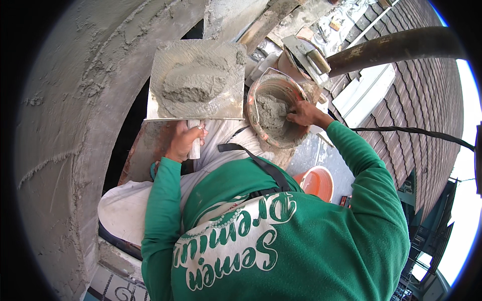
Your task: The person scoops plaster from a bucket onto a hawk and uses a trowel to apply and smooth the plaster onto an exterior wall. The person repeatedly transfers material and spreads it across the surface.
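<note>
My left hand (184, 141) is wrapped round the pale handle (194, 145) of a square plasterer's hawk (156, 103). A mound of wet grey mortar (195, 83) lies on the hawk's board. Over to the right, my right hand (303, 113) reaches inside an orange bucket (254, 113) with a thin wire handle. More mortar (272, 113) fills part of that bucket, right beside my fingers. The right hand's fingers are closed, and whatever they grip is hidden by the hand and the mortar.
A rough plastered wall (65, 135) rises on the left. Behind the bucket, a float (310, 59) rests on another container. A thick pipe (396, 50) and a black cable (416, 131) cross the right side above roof tiles (427, 95). A second orange bucket (321, 183) stands near my right elbow.
</note>
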`<state>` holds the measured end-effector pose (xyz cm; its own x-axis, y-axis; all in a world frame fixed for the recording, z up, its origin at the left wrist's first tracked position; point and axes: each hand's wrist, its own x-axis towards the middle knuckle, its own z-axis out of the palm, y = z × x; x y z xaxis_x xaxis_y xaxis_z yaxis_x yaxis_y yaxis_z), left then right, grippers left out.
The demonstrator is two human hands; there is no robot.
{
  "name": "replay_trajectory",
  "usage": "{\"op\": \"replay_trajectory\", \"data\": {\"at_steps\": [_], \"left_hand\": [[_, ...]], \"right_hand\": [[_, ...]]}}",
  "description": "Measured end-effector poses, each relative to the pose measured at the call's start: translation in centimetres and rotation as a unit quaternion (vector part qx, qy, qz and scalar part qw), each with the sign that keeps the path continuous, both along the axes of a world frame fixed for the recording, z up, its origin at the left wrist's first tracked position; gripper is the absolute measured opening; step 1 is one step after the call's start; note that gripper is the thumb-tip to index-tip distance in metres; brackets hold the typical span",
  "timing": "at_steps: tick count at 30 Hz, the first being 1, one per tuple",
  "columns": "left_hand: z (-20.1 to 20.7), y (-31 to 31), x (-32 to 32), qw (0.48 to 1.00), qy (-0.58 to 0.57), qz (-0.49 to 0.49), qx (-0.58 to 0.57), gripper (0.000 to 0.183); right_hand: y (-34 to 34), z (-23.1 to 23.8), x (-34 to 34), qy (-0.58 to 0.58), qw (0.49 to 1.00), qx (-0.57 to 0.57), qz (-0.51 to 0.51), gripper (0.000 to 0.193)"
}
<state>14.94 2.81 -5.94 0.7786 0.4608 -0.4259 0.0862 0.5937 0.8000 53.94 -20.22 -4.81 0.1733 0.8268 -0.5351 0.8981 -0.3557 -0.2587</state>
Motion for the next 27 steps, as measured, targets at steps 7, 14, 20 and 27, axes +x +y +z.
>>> {"op": "replay_trajectory", "data": {"at_steps": [7,14,20,27], "left_hand": [[0.6,0.0,0.2,1.0,0.003,0.02,0.015,0.033],[0.2,0.4,0.6,1.0,0.021,0.01,0.015,0.034],[-1.1,-1.0,1.0,1.0,0.008,-0.023,-0.008,0.03],[-1.3,-2.2,1.4,0.996,-0.036,-0.078,0.011,0.037]], "right_hand": [[-2.0,1.8,-0.9,0.072,0.99,0.038,-0.114,0.039],[-4.2,6.2,-1.2,0.084,0.975,0.052,-0.201,0.036],[-0.8,15.7,-1.9,0.05,0.977,0.067,-0.197,0.033],[5.6,15.4,-10.0,-0.087,0.939,0.322,-0.08,0.028]]}}
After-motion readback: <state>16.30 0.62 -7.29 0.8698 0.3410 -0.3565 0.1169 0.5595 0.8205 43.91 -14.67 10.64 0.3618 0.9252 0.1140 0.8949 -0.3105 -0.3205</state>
